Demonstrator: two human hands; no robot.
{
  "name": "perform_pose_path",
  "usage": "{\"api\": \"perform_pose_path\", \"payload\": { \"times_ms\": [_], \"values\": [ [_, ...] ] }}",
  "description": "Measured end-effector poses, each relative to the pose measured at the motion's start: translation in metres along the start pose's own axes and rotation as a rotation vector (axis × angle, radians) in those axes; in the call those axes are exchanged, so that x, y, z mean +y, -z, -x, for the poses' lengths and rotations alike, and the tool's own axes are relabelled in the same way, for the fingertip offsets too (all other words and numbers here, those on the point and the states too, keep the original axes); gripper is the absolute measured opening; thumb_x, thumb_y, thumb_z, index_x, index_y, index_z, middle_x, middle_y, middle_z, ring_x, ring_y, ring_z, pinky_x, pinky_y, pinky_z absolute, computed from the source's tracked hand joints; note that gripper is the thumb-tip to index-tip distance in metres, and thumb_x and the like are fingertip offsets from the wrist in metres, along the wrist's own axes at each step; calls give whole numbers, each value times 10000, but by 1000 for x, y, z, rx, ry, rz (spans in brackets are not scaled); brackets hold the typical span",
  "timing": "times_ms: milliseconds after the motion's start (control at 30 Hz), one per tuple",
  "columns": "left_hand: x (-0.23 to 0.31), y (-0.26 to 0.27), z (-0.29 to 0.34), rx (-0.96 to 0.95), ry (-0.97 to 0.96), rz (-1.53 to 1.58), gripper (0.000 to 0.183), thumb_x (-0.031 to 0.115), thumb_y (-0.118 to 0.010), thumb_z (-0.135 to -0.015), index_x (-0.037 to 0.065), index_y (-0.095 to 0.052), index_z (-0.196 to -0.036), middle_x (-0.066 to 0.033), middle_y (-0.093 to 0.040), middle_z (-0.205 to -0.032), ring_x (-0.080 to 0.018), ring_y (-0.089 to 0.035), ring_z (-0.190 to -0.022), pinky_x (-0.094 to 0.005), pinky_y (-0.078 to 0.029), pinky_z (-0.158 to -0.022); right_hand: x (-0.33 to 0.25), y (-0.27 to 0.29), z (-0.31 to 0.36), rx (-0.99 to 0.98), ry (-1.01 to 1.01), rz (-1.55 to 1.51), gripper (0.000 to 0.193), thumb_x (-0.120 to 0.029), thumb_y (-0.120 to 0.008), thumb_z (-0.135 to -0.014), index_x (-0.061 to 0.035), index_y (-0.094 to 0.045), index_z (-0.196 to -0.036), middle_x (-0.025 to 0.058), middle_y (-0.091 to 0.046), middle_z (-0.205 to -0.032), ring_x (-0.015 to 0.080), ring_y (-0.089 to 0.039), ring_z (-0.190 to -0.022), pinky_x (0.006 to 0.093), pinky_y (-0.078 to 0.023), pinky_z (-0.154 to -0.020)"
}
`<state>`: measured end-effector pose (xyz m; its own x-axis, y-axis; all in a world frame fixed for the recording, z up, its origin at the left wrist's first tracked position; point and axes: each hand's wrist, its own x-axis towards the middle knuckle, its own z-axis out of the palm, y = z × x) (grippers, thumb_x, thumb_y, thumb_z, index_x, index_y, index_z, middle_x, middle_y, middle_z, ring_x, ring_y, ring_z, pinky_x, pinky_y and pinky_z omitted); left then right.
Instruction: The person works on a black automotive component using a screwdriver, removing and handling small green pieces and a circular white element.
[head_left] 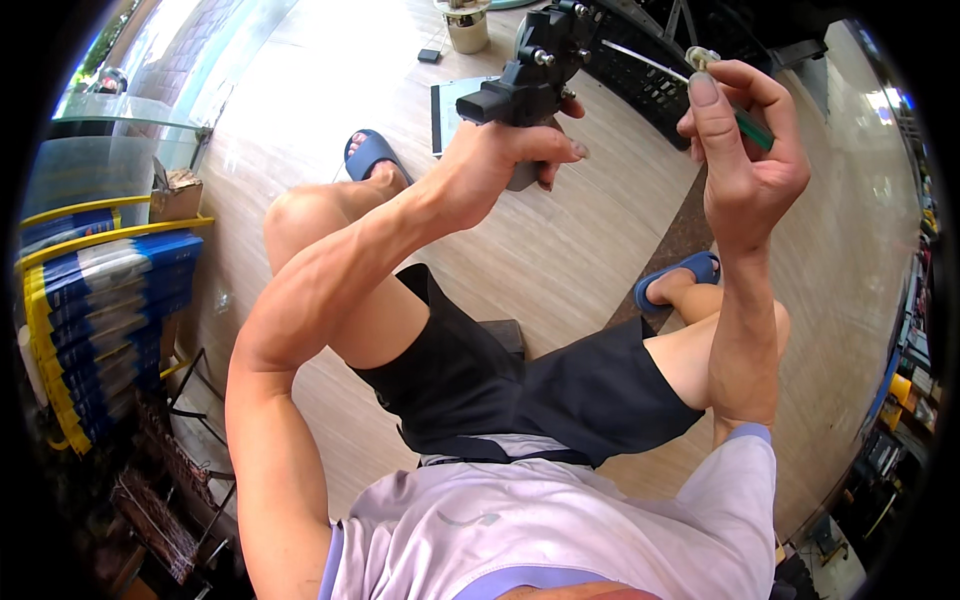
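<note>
My left hand [485,165] is wrapped round a black plastic part [530,85] with a boxy socket and shiny metal studs, held up at the top middle. Its lower side is partly covered by my fingers. To the right, my right hand [750,170] is closed round a screwdriver with a green handle [752,128]. The thin metal shaft points up and left toward the black part, its tip apart from it. Between that thumb and forefinger I also pinch a small off-white piece [703,57], whose kind I cannot make out.
Behind the hands stand a black perforated crate-like object [640,95] and a cream cylinder [467,30]. A small black block [429,56] and a flat pale panel [440,115] lie on the floor. Blue packs fill a yellow rack [120,290] at left; crowded shelves [905,400] line the right.
</note>
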<state>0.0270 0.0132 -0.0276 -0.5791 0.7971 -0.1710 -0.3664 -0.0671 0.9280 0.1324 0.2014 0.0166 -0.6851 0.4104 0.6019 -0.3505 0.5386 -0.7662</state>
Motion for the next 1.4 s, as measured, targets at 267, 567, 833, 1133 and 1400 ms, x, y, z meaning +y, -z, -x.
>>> {"api": "perform_pose_path", "payload": {
  "times_ms": [267,567,833,1133,1400],
  "values": [
    [8,-8,2,-63,40,-175,337,166,-708,-820,-13,-607,-1087,-19,-557,-661,-110,-546,-618,-265,-429,-617,2,3,-3,12,-16,-53,161,-111,-703,-936,11,-664,-1033,58,-671,-770,82,-602,-618,198,-443,-521],
    [6,-5,3,-55,17,-156,348,174,-702,-813,-11,-606,-1092,-11,-557,-669,-104,-542,-618,-261,-423,-624,0,1,-4,39,-16,-92,143,-98,-680,-945,21,-654,-1020,69,-663,-732,98,-600,-598,213,-445,-520],
    [7,-4,2,-69,15,-95,340,144,-705,-801,-18,-606,-1083,-14,-552,-680,-96,-535,-631,-262,-458,-611,-3,-2,-4,62,-23,-73,149,-112,-675,-947,24,-648,-1003,73,-655,-688,103,-590,-578,221,-441,-512],
    [7,-5,3,-66,15,-99,344,147,-706,-801,-23,-605,-1082,-19,-553,-685,-98,-534,-631,-261,-462,-618,-3,-5,-2,60,6,-55,140,-114,-673,-948,18,-653,-990,65,-656,-687,101,-585,-575,221,-439,-514],
    [6,-6,4,-67,12,-114,348,154,-703,-799,-23,-605,-1082,-21,-559,-672,-108,-545,-617,-266,-447,-616,-5,-3,1,81,-36,-63,146,-113,-677,-944,24,-652,-988,70,-650,-680,97,-577,-569,217,-434,-515]
  ]
}}
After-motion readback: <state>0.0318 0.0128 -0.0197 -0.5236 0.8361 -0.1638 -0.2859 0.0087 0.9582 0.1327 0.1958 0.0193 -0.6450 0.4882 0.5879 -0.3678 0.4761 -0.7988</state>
